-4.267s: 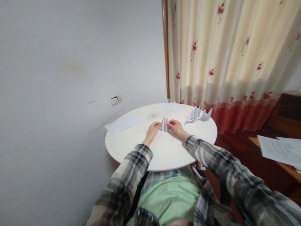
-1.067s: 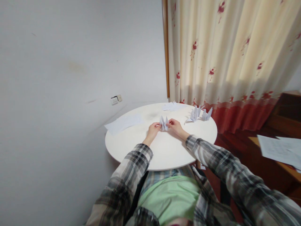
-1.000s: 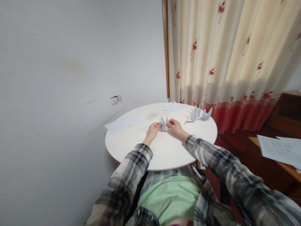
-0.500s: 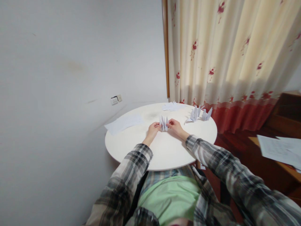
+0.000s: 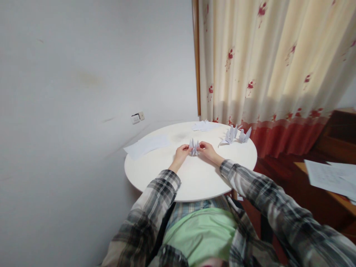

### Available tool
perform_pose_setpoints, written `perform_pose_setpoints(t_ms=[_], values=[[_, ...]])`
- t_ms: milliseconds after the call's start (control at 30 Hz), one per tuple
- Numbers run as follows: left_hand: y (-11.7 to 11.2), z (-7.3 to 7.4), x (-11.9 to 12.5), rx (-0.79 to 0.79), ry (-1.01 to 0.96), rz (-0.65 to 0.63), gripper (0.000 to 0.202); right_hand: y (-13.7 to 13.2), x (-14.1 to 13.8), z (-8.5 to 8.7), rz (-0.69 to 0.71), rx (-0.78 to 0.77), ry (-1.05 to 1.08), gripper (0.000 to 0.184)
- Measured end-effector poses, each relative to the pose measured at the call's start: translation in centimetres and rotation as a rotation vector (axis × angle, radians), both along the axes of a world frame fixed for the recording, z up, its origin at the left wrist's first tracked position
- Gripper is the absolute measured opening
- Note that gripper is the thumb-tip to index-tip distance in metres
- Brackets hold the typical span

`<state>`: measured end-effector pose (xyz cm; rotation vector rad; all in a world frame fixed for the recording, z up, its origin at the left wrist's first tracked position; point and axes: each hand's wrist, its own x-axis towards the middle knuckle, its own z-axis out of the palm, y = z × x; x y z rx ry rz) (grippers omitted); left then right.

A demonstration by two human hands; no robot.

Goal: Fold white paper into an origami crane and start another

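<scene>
Between my two hands is a piece of folded white paper [image 5: 194, 148] with several upright points, held just above or on the round white table [image 5: 155, 174]; which of the two I cannot tell. My left hand [image 5: 182, 152] pinches its left side between thumb and fingers. On the other side my right hand [image 5: 207, 150] grips the right edge the same way. Several finished paper cranes stand at the table's right: a cluster of paper cranes [image 5: 230, 135] and a single paper crane [image 5: 245, 135] beside it.
Flat white sheets [image 5: 147, 145] lie at the table's left edge. More paper [image 5: 204, 126] lies at the far edge. A wall with a socket [image 5: 135, 119] is on the left, a flowered curtain [image 5: 250, 66] behind. Written sheets [image 5: 330, 178] rest on wooden furniture at the right.
The points of the folded paper have spread slightly apart at the top. Both hands stay in nearly the same place, still gripping its sides.
</scene>
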<state>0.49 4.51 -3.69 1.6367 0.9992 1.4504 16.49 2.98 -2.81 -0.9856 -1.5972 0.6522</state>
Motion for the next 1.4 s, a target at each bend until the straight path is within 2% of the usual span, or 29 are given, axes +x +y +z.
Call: perform_pose_setpoints(t_ms=[333, 800, 967, 1200, 1400], values=[[-0.7, 0.6, 0.1, -0.072, -0.122, 0.043, 0.024, -0.1, -0.2, 0.3, -0.04, -0.081, 0.132, 0.01], [-1.5, 1.4, 0.2, -0.039, -0.108, 0.113, 0.024, 0.9, 0.2, -0.1, -0.081, -0.071, 0.188, 0.013], [-1.5, 1.4, 0.2, -0.074, -0.178, 0.091, 0.022, 1.2, 0.3, -0.3, -0.066, -0.077, 0.203, 0.014], [-1.7, 1.3, -0.1, -0.141, -0.326, 0.003, 0.02, 1.0, 0.3, -0.2, 0.032, -0.113, 0.355, 0.02], [-1.8, 1.3, -0.1, -0.181, -0.378, -0.014, 0.019, 0.5, 0.2, 0.1, 0.072, -0.148, 0.428, 0.023]])
